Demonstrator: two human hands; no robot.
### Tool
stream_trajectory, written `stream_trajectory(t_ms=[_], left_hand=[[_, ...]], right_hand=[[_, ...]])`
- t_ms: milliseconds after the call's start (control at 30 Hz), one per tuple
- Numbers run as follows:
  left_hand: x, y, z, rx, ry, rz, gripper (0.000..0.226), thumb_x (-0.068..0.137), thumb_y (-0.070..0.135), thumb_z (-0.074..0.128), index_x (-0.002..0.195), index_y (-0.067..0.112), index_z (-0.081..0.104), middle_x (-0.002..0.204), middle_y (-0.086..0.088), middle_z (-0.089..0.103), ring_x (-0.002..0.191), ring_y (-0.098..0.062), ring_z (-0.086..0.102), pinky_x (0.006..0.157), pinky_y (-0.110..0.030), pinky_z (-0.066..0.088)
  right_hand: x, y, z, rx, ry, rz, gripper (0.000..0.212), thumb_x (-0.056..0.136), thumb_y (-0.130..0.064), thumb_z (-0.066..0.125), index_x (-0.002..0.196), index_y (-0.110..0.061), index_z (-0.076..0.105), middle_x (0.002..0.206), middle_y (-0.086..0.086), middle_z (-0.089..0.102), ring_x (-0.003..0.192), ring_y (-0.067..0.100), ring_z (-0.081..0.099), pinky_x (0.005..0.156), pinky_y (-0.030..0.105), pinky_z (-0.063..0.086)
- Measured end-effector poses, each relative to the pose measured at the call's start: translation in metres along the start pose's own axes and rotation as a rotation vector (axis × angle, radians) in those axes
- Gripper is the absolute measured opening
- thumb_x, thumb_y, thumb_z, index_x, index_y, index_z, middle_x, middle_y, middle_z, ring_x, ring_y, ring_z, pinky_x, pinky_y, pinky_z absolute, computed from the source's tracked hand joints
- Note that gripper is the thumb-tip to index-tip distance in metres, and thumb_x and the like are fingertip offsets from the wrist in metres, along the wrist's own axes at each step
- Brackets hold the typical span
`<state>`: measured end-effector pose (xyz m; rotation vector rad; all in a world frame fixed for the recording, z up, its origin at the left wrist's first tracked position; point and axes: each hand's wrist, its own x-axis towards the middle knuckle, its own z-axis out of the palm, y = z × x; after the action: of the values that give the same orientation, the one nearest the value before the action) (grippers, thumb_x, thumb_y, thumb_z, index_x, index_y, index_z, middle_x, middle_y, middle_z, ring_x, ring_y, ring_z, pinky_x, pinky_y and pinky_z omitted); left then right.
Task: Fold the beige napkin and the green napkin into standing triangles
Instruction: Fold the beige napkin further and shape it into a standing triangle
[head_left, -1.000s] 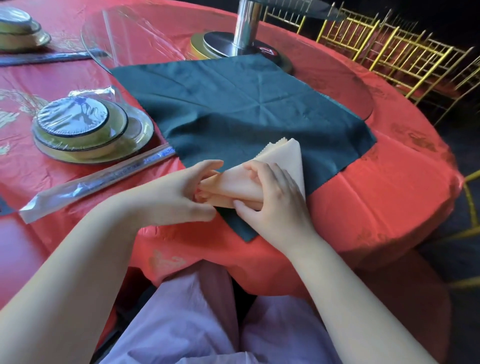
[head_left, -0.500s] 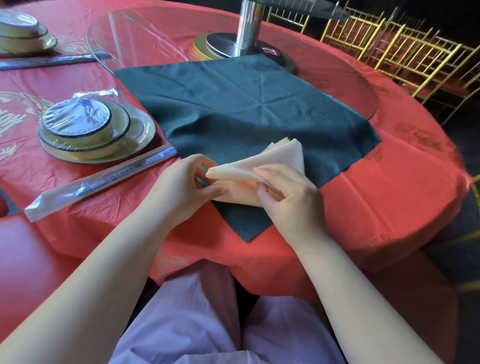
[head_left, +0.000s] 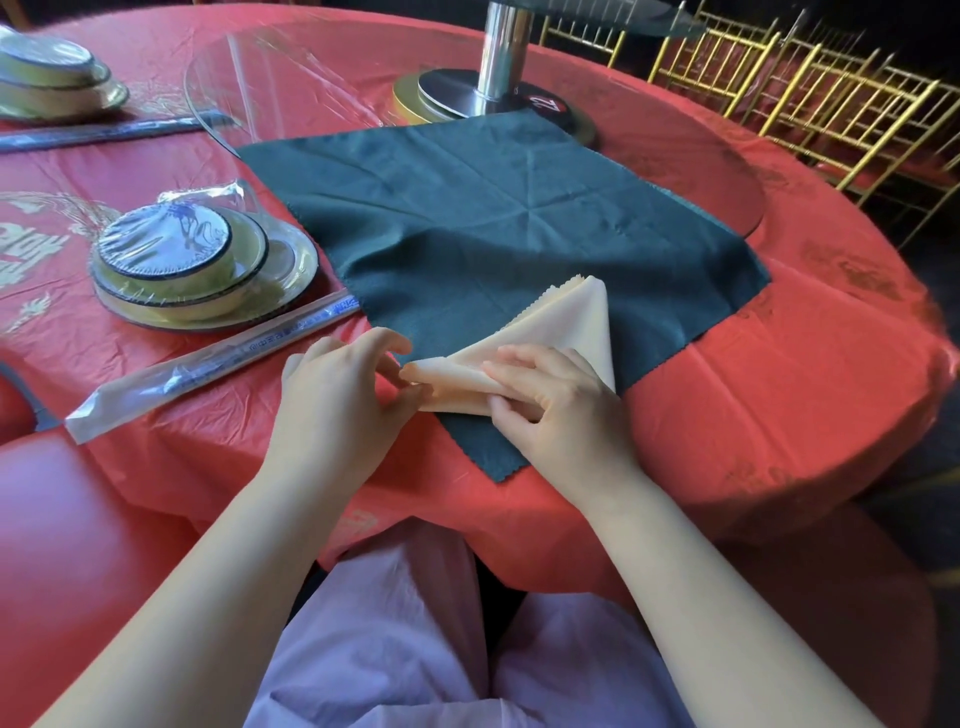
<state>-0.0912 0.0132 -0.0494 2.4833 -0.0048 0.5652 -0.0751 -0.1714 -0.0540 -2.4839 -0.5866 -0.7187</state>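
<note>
The green napkin (head_left: 498, 228) lies spread flat as a diamond on the red table. On its near corner rests the beige napkin (head_left: 566, 322), folded into a narrow triangle whose tip points away to the right. My left hand (head_left: 343, 395) pinches the napkin's left end between thumb and fingers. My right hand (head_left: 556, 410) grips the folded layers from the near side, its fingers curled over the top fold.
A wrapped bowl-and-plate setting (head_left: 202, 265) and a wrapped chopstick packet (head_left: 218, 364) lie to the left. A second setting (head_left: 52, 83) sits far left. The glass turntable (head_left: 322, 67) and its metal post (head_left: 504, 52) stand behind. Gold chairs (head_left: 810, 98) line the right.
The beige napkin's left end has been drawn out flatter and lower on the green napkin. Both hands shifted slightly with it, still holding the fold.
</note>
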Motion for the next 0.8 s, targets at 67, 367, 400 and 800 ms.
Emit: stream_trajectory(t_ms=[67,367,400,800], left_hand=[[-0.002,-0.001,0.002,0.028,0.012,0.045,0.026,0.072,0.027,0.075,0.095,0.021,0.065,0.076,0.009,0.065,0.084,-0.026,0.056,0.077,-0.035,0.034],[-0.01,0.007,-0.002,-0.072,-0.125,0.021,0.066,0.062,0.055,0.048,0.122,0.027,0.047,0.092,0.015,0.054,0.096,-0.015,0.047,0.082,-0.028,0.025],[-0.009,0.008,0.0,-0.062,-0.126,0.004,0.063,0.066,0.052,0.058,0.123,0.027,0.047,0.091,0.015,0.052,0.098,-0.016,0.048,0.081,-0.028,0.024],[-0.007,0.009,0.012,-0.064,-0.064,0.038,0.05,0.074,0.044,0.065,0.118,0.023,0.052,0.103,0.006,0.062,0.1,-0.023,0.056,0.08,-0.036,0.035]], right_hand=[[0.0,0.001,-0.001,0.013,-0.048,-0.024,0.025,0.073,-0.023,0.064,0.096,-0.025,0.073,0.095,-0.006,0.067,0.087,0.015,0.056,0.07,0.026,0.051],[0.002,0.002,0.0,0.003,0.084,-0.052,0.023,0.075,-0.018,0.056,0.088,-0.02,0.074,0.078,-0.003,0.065,0.073,0.019,0.058,0.065,0.029,0.048],[0.002,0.002,0.0,0.007,0.101,-0.057,0.022,0.074,-0.016,0.056,0.087,-0.019,0.074,0.077,-0.002,0.065,0.072,0.02,0.058,0.065,0.029,0.048],[0.003,0.002,-0.002,-0.007,-0.101,-0.067,0.024,0.072,-0.022,0.061,0.093,-0.023,0.073,0.076,-0.003,0.058,0.071,0.021,0.055,0.062,0.031,0.05]])
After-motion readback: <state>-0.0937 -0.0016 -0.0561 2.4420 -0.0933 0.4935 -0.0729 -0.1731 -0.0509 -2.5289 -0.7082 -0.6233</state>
